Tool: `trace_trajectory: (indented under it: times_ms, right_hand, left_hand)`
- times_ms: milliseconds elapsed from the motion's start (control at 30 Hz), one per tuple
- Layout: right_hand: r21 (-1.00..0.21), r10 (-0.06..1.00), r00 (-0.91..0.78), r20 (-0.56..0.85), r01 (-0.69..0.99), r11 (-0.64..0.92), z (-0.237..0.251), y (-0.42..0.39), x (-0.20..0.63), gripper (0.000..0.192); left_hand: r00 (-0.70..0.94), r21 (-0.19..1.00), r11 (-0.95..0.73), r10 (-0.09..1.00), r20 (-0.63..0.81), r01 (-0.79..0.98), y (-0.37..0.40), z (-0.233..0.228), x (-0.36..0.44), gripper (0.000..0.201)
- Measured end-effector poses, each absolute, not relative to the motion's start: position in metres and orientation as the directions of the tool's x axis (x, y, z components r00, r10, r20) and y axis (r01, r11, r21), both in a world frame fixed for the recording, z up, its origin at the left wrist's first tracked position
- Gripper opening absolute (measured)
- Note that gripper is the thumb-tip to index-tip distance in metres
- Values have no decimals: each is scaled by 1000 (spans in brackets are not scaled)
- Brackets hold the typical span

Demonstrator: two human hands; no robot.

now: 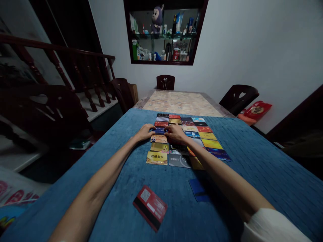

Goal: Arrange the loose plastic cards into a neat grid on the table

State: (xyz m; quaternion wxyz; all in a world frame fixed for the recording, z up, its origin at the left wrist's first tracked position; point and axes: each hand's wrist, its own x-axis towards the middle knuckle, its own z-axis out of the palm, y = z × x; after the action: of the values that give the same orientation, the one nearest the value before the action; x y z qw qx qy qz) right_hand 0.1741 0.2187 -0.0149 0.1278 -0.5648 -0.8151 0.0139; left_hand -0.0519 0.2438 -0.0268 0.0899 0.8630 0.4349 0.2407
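On the left, a dark wooden stair railing [83, 64] stands beside the table. The left hand [145, 132] lies palm down on the blue cloth [252, 161], its fingers together, the tips touching a dark blue card [159, 130] in the grid of cards [202, 134]. The right hand [176, 132] meets it from the other side, fingers curled on the same card; whether it pinches the card I cannot tell. Nearer, a red card [150, 206] and a blue card [198, 190] lie apart from the grid. On the right stands a dark chair [238, 95].
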Motion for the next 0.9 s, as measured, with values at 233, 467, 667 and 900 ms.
trace_trajectory:
  times_ms: [233, 467, 667, 900]
  right_hand:
    - [-146, 928, -322, 189, 925, 351, -10, 215, 172, 37]
    - [-130, 926, -324, 196, 927, 352, -7, 210, 171, 42]
    - [-107, 924, -329, 196, 929, 353, -2, 204, 170, 39]
    - [-109, 912, -344, 223, 921, 374, 5, 187, 178, 37]
  left_hand:
    - [514, 333, -618, 782, 351, 712, 241, -26, -51, 31]
    - [512, 328, -619, 781, 358, 714, 239, -26, -50, 32]
    - [502, 336, -624, 774, 385, 705, 235, -24, -50, 32]
    - [430, 348, -622, 759, 489, 701, 230, -17, -45, 23]
